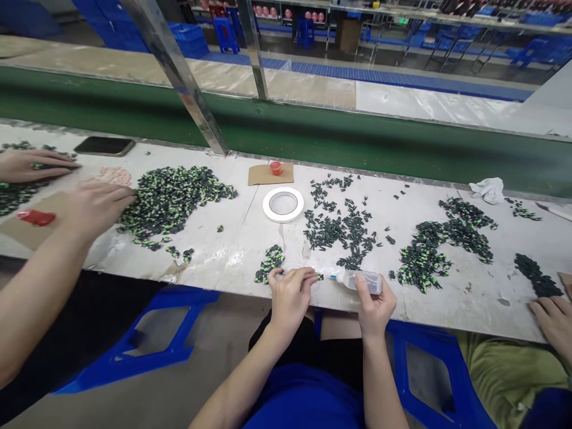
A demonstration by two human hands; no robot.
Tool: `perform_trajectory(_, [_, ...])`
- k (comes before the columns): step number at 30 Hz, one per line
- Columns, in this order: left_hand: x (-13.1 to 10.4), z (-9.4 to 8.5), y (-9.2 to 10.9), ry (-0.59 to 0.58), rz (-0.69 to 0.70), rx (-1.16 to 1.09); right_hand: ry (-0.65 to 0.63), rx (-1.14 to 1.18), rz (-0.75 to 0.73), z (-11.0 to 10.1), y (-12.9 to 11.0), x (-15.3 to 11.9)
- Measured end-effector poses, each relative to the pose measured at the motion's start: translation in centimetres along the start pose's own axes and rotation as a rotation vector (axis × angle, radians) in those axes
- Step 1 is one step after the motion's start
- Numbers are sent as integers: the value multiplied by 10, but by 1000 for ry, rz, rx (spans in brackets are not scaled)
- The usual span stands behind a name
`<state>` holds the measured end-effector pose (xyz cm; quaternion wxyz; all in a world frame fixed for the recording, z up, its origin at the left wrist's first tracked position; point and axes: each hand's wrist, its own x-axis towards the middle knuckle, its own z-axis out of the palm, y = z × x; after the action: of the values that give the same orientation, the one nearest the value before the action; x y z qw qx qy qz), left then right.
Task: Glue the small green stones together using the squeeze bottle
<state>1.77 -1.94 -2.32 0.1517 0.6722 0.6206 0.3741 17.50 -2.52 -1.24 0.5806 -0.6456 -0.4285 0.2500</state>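
Observation:
Between the fingertips of my left hand (pixel 290 298) is pinched a small black-and-green part (pixel 320 277). My right hand (pixel 374 304) grips a clear squeeze bottle (pixel 364 281), tipped on its side, its thin nozzle pointing left at the part. Whether the nozzle tip touches the part I cannot tell. Just behind my left hand lies a small pile of black-and-green parts (pixel 270 262). Beyond the bottle are scattered small black pieces (pixel 342 229). Right of my right hand spreads a larger heap of black-and-green parts (pixel 422 256).
A roll of white tape (pixel 283 205) lies flat behind my hands, near a red cap (pixel 276 168) on cardboard (pixel 259 174). To the left, a co-worker's hands reach beside a big heap (pixel 174 199). Another person's hand (pixel 554 322) rests at the right edge. A metal post (pixel 192 101) rises behind.

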Motion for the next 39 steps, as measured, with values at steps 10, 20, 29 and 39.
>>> perform_trajectory(10, [7,-2,4,-113,33,126,-100,151,-68,22,-11,10])
perform_trajectory(20, [-5,-10,-12,-77,64,126,-540,-17,-115,68,-5,19])
perform_trajectory(29, [-2,-12,-12,-98,43,12,-591,-552,-616,40,-21,70])
perform_trajectory(39, [6,-12,-1,-160,-51,-15,-794,-860,-726,62,-11,81])
